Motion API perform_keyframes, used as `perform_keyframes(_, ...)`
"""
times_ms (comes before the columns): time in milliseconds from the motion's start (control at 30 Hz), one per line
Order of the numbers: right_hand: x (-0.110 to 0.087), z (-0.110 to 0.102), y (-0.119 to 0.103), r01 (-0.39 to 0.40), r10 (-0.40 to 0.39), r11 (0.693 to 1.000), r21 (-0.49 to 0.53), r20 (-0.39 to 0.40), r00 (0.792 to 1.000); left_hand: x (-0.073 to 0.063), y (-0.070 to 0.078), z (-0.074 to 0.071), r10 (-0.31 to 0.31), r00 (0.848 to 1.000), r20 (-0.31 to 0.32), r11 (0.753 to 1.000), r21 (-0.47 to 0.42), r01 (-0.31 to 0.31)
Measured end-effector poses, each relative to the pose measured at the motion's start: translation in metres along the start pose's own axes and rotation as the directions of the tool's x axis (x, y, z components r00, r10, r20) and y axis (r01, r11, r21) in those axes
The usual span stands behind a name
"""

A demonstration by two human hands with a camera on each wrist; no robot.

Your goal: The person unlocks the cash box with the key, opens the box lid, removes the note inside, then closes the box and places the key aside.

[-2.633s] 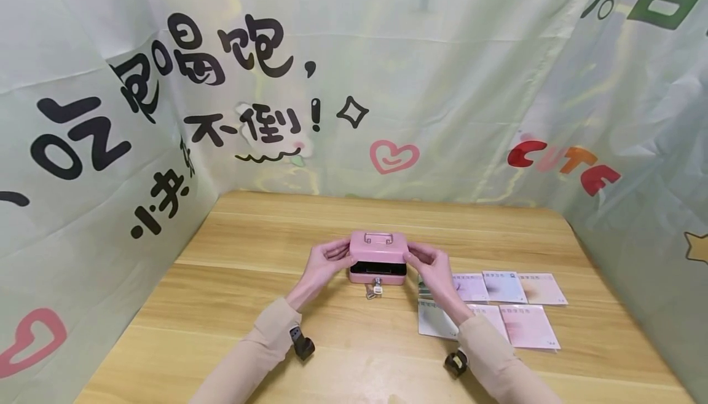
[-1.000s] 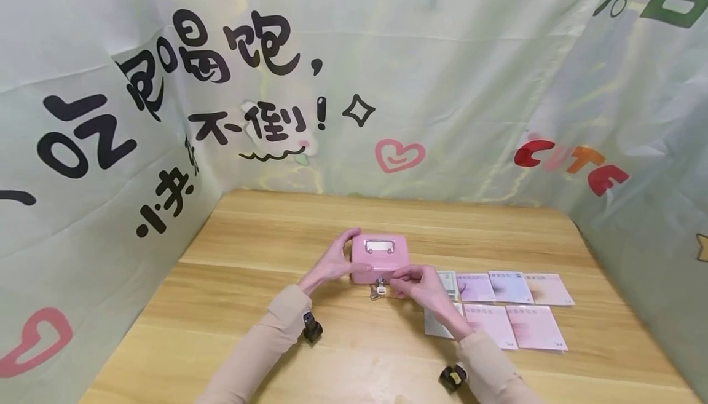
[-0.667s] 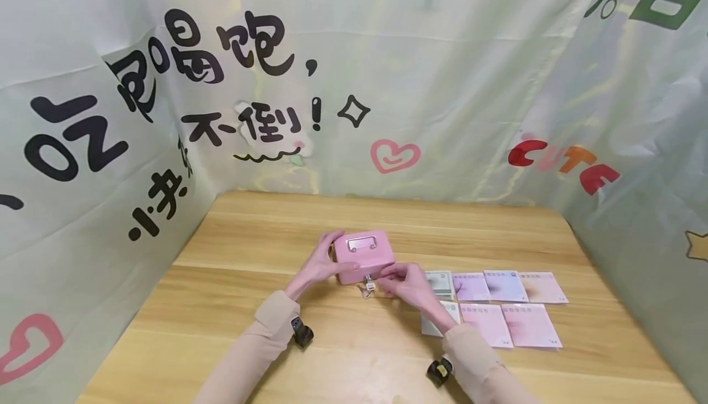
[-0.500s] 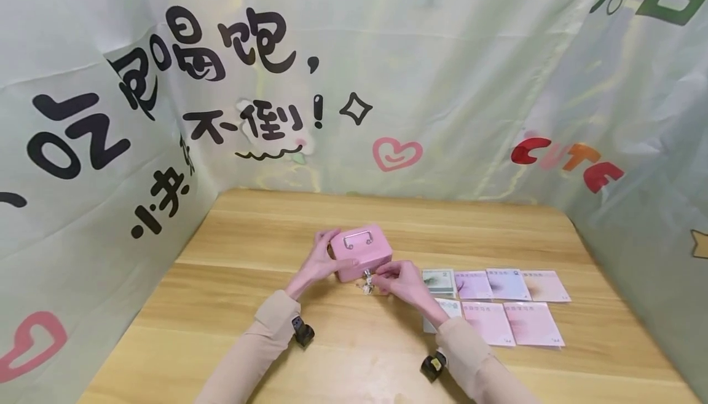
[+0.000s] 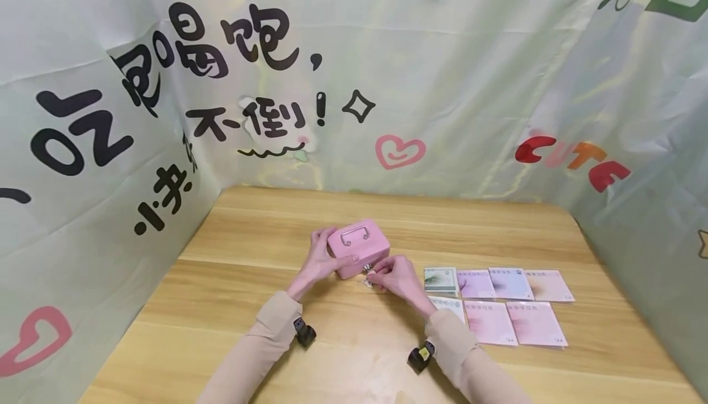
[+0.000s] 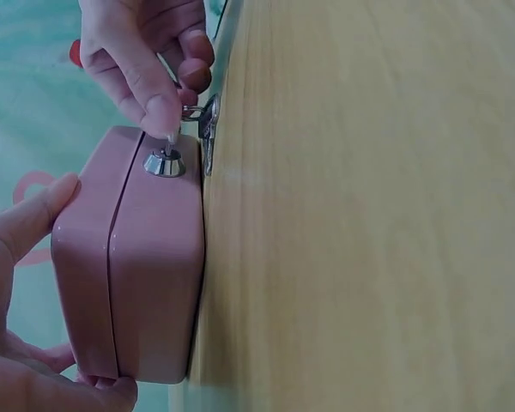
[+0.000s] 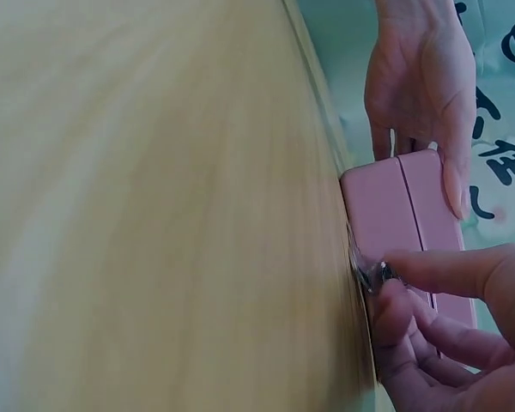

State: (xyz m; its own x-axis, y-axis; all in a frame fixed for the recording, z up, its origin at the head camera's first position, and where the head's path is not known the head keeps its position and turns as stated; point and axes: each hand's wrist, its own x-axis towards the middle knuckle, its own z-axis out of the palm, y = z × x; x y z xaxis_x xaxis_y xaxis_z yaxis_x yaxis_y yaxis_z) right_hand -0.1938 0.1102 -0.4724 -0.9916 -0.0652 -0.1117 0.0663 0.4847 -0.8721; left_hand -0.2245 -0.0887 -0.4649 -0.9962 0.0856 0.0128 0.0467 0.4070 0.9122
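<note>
A pink metal cash box [image 5: 359, 245] with a wire handle on its lid stands on the table, lid down and turned at an angle. My left hand [image 5: 321, 261] grips its left end, thumb on the lid and fingers round the side. At the front, my right hand [image 5: 397, 276] pinches a key between thumb and forefinger. In the left wrist view that key sits in the silver lock [image 6: 165, 163], mostly hidden by the fingertips. A second key [image 6: 209, 129] hangs from the ring beside it. The right wrist view shows the same pinch, slightly blurred.
On the table [image 5: 232, 305], two rows of play banknotes lie right of the box, among them a green note [image 5: 440, 280], a purple note [image 5: 475, 284] and a pink note [image 5: 535, 323]. Printed cloth [image 5: 453, 84] hangs along the back and sides.
The box lid, ajar at first, is down. The box has turned counterclockwise and shifted a little left. My right hand has moved from the box's right side to the key at its front.
</note>
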Motion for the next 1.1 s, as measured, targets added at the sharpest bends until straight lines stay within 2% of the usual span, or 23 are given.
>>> perform_keyframes(300, 0.001, 0.006, 0.000, 0.096, -0.105, 0.986, -0.136, -0.061, 0.993, -0.001, 0.001, 0.000, -0.006, 1.000, 0.000, 1.000, -0.019, 0.006)
perform_keyframes(400, 0.001, 0.008, 0.001, 0.124, -0.136, 0.981, -0.152, -0.072, 0.988, -0.001, 0.001, 0.000, -0.010, 1.000, -0.002, 1.000, -0.019, 0.010)
perform_keyframes(700, 0.000, 0.010, 0.006, 0.220, -0.255, 0.948, -0.230, -0.133, 0.958, -0.001, 0.001, 0.000, -0.017, 1.000, 0.001, 0.999, -0.029, 0.017)
perform_keyframes(867, 0.002, 0.013, 0.007, 0.270, -0.316, 0.922, -0.276, -0.137, 0.939, 0.000, -0.003, 0.002, -0.004, 1.000, 0.004, 1.000, -0.026, 0.004)
perform_keyframes(1100, 0.003, 0.014, 0.007, 0.311, -0.362, 0.898, -0.310, -0.121, 0.924, -0.001, -0.004, 0.001, 0.008, 1.000, -0.001, 0.999, -0.040, -0.008)
